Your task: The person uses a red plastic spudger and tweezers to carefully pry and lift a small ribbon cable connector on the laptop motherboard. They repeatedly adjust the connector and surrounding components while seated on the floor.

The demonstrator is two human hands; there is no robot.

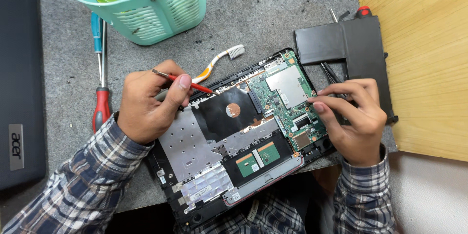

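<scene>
Near the worktop's front edge lies an opened laptop [234,136], cover off, battery [351,48] already out; left hand [146,102] grips a red screwdriver [183,82], right hand [353,117] pinches at the still-mounted green board [287,100]

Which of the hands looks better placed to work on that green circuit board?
Probably the right hand: its fingertips already rest on the green circuit board. The left hand holds a red tool over the case's far edge.
</scene>
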